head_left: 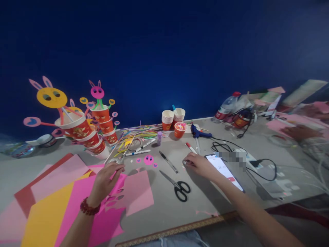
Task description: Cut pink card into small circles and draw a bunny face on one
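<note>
My left hand (106, 180), with a red bead bracelet (89, 207) at the wrist, hovers over cut magenta paper (105, 223). Its fingers are loosely stretched and seem to hold nothing. A small whitish object (117, 160) lies just beyond its fingertips. My right hand (196, 164) rests on the table left of a lit phone (223, 169), its fingers pinched together; whatever is at the tips is too small to name. Between the hands are a magenta paper face (148, 160) with small round pieces beside it, a black pen (168, 162) and black-handled scissors (177, 187).
Stacked red cups with paper bunny heads (51, 97) stand at the left. Behind are pipe cleaners (144, 133), a purple glue stick (159, 138), paper cups (168, 120) and a blue glue gun (200, 132). Cables, a bottle (227, 106) and another person's hand (300, 133) are to the right.
</note>
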Tool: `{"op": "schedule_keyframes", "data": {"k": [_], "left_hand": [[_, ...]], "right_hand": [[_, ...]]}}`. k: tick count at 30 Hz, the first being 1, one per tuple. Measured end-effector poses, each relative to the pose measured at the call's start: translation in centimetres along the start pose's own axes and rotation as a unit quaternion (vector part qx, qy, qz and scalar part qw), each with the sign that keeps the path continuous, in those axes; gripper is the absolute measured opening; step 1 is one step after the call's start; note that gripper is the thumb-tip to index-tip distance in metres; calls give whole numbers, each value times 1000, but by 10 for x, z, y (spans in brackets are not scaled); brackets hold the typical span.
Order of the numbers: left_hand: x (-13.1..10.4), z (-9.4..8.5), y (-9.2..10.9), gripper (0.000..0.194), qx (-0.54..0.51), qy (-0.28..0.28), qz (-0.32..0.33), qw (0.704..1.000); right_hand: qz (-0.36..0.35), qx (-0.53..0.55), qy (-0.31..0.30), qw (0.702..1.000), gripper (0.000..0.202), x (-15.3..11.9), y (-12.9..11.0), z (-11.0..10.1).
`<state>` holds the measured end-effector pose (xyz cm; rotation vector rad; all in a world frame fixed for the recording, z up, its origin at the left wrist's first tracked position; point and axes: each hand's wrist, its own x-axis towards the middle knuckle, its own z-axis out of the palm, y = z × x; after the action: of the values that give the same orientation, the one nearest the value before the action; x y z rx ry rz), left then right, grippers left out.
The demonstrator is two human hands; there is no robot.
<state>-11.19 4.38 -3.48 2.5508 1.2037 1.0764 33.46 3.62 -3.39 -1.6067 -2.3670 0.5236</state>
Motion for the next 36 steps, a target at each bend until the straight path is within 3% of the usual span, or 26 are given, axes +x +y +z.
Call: {"op": "schedule_keyframes", "data": {"k": [7, 13, 16, 21, 25, 30, 33, 36], "left_hand": [[2, 2, -1, 17, -7, 2, -4, 1000], [4, -4, 5, 17, -7, -7, -23, 1000], [7, 1, 20, 18, -13, -78, -6, 997], [4, 27, 62, 26, 11, -187, 60, 980], [1, 41, 85, 30, 12, -228, 129, 965], [7, 37, 77, 29, 8, -182, 96, 979], [6, 28, 66, 28, 15, -154, 59, 986], [-2, 17, 56, 24, 22, -149, 34, 988]], "right_hand": [[34, -49, -2, 998, 14, -1, -20, 2], [42, -106, -22, 993, 19, 10, -24, 2], [47, -150, -29, 987, 17, 13, -29, 7], [39, -164, -15, 986, 14, 17, -34, 13], [47, -156, 35, 986, 12, 40, -20, -25], [85, -172, 120, 974, 25, 106, 3, -90], [101, -187, 102, 972, 25, 138, 8, -103], [128, -210, 78, 966, 26, 151, 9, -101]]}}
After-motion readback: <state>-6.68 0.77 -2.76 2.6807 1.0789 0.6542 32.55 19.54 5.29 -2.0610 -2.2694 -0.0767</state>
